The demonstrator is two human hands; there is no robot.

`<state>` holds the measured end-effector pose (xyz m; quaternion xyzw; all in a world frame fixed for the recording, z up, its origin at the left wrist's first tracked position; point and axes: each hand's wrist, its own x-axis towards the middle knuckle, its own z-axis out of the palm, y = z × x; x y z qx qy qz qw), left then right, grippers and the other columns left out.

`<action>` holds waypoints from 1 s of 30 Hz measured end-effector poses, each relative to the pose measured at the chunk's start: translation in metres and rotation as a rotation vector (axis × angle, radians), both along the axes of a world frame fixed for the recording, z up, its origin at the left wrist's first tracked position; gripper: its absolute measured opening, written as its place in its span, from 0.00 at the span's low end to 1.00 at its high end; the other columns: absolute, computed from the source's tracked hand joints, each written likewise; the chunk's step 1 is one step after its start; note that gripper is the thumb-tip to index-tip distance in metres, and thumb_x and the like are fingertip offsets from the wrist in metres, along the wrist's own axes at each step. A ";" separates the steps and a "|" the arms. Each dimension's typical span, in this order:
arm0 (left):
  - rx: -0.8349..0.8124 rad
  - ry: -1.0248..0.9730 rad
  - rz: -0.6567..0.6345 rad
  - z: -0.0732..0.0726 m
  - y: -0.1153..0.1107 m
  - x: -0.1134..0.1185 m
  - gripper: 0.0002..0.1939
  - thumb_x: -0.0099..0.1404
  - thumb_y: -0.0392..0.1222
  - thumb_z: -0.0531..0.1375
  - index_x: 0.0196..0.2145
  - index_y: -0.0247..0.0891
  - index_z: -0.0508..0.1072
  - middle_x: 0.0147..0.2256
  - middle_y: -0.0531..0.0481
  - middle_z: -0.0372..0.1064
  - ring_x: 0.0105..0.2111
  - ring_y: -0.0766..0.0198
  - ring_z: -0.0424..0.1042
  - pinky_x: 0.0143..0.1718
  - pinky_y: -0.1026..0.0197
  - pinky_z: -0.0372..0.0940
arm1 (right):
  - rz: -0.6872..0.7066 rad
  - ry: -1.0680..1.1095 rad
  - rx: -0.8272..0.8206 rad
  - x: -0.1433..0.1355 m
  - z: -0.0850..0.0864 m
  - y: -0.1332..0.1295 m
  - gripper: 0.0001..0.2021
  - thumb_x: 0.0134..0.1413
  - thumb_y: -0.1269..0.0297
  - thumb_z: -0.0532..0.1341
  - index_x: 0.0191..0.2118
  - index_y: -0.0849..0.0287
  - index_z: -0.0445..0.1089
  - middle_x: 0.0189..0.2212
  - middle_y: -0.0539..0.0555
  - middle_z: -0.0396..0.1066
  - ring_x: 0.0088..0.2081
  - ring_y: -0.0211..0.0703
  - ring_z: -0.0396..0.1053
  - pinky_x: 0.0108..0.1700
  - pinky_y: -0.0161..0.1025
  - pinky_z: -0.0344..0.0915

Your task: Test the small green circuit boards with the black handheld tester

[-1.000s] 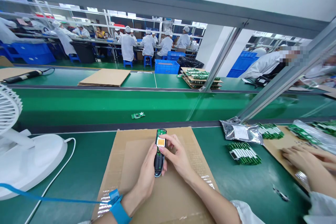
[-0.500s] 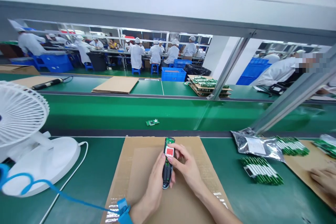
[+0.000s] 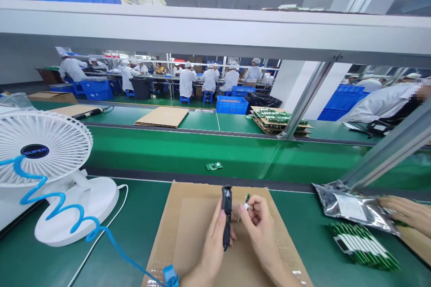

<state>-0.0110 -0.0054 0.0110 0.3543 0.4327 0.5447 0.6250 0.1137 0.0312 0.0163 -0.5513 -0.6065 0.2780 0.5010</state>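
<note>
The black handheld casing (image 3: pixel 226 215) stands nearly on edge above the cardboard sheet (image 3: pixel 188 237), clasped in the left hand (image 3: pixel 212 246), whose thumb and fingers close around its lower half. Just to its right, the right hand (image 3: pixel 257 228) pinches a small green circuit board (image 3: pixel 247 201) between thumb and forefinger, holding it tilted and very close to the casing; whether the two touch cannot be told. A blue wrist strap (image 3: pixel 170 276) sits on the left wrist, and its coiled blue cord (image 3: pixel 60 202) runs off to the left across a white desk fan (image 3: pixel 43 152) that stands on the green bench (image 3: pixel 134 215). Beyond the cardboard, a single loose green board (image 3: pixel 214 166) lies on the conveyor belt (image 3: pixel 168 150). To the right lie a silvery antistatic bag (image 3: pixel 353 208) and, nearer the camera, a bundle of green boards (image 3: pixel 362 244). Another person's hand (image 3: pixel 406 210) rests at the far end of the bag. Far behind, workers in white coats (image 3: pixel 208 78) sit at a distant line beside blue crates (image 3: pixel 231 104).
</note>
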 end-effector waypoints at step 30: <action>-0.038 -0.069 0.068 -0.003 0.003 0.001 0.34 0.65 0.60 0.53 0.63 0.40 0.55 0.39 0.46 0.68 0.27 0.68 0.64 0.27 0.66 0.61 | 0.081 -0.398 0.049 0.013 -0.020 0.155 0.11 0.47 0.65 0.64 0.39 0.53 0.76 0.40 0.56 0.77 0.47 0.59 0.68 0.54 0.56 0.55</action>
